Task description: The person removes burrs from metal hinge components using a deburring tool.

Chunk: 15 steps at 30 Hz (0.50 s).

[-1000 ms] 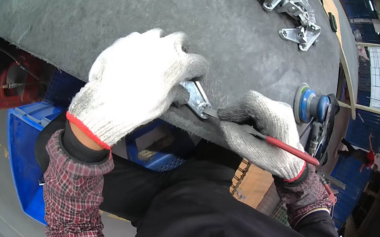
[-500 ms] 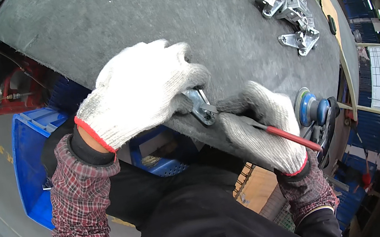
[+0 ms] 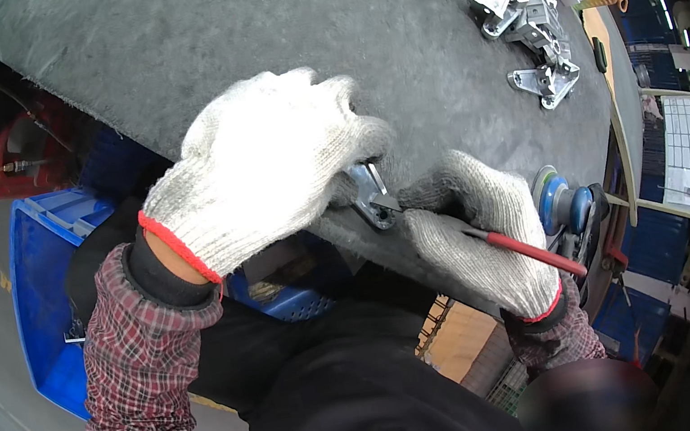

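My left hand (image 3: 267,160), in a white knit glove with a red cuff, is closed around a small silver metal bracket (image 3: 368,182). The bracket stays near the table's front edge, its rounded lower end showing and the rest covered by the glove. A similar glove covers my right hand (image 3: 490,237), its palm side greyed with dirt. It grips a slim tool with a red handle (image 3: 534,252), which sticks out past the heel of the hand. The tool's flat metal tip (image 3: 385,201) meets the bracket's lower end. My glove hides the middle of the shaft.
Several silver metal brackets (image 3: 535,28) lie piled at the table's far right. A blue round-padded sander (image 3: 566,201) sits right of my right hand. The dark grey tabletop (image 3: 240,23) stretches ahead. Down at the left stands a blue bin (image 3: 45,307).
Both hands keep their grip. The bracket has turned slightly, and the tool's tip has shifted a little on its lower end. The whole view has moved slightly.
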Tool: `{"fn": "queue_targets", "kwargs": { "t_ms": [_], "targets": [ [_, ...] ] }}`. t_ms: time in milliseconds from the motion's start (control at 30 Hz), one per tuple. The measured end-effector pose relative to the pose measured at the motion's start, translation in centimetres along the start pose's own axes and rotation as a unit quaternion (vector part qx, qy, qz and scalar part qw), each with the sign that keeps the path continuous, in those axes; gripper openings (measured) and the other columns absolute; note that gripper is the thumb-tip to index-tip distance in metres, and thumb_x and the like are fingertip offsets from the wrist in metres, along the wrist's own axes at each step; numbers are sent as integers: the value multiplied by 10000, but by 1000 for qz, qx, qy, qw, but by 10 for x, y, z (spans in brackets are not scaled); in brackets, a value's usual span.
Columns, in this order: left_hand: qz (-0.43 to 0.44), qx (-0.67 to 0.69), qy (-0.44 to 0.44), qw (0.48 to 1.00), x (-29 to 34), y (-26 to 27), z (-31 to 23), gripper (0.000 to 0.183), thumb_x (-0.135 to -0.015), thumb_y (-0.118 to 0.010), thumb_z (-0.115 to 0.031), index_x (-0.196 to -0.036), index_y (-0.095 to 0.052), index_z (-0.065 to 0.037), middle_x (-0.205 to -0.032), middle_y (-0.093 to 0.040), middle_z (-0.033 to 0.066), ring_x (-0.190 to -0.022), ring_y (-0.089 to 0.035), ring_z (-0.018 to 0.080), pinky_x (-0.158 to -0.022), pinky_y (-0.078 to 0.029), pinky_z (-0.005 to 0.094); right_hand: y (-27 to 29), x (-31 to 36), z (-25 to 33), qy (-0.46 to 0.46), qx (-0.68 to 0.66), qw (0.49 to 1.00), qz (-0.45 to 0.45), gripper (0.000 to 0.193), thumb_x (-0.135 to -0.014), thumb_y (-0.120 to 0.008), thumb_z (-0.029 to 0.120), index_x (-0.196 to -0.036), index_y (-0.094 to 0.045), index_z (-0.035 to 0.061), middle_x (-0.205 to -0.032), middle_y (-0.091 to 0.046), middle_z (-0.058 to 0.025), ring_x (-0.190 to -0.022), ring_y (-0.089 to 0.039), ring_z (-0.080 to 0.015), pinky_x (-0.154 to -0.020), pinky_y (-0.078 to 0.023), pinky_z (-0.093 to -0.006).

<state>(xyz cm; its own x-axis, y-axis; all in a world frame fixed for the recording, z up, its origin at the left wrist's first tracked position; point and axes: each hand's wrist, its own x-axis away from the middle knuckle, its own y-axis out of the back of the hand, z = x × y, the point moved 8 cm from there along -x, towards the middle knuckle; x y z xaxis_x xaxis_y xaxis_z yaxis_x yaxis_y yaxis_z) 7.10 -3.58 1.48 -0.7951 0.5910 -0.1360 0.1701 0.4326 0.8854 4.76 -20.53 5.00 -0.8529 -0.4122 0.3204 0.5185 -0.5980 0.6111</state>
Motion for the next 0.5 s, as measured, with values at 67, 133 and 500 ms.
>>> {"fn": "queue_targets", "kwargs": {
  "t_ms": [67,133,500],
  "targets": [
    [-16,2,-8,1000,5,1,-2,360,-832,-909,-287,-1167,-805,-208,-1080,-680,78,-1073,-735,308,-917,-620,457,0,2,3,14,-9,1000,3,182,-946,-803,100,-1105,-769,16,-898,-787,-166,-799,-815,-258,-751,-628,-369],
    [-34,1,-20,999,5,5,2,389,-831,-909,-276,-1197,-794,-210,-1098,-688,78,-1085,-737,312,-927,-620,457,-1,-2,8,32,-9,999,14,193,-952,-809,89,-1130,-774,21,-914,-794,-160,-809,-818,-255,-756,-629,-361],
    [-52,40,5,998,5,0,11,486,-844,-856,-136,-1306,-713,-98,-1178,-749,113,-1117,-751,362,-980,-614,474,-6,-21,5,38,-1,999,-28,186,-1004,-796,71,-1178,-769,10,-976,-821,-157,-866,-826,-191,-773,-634,-337]
  ]
}}
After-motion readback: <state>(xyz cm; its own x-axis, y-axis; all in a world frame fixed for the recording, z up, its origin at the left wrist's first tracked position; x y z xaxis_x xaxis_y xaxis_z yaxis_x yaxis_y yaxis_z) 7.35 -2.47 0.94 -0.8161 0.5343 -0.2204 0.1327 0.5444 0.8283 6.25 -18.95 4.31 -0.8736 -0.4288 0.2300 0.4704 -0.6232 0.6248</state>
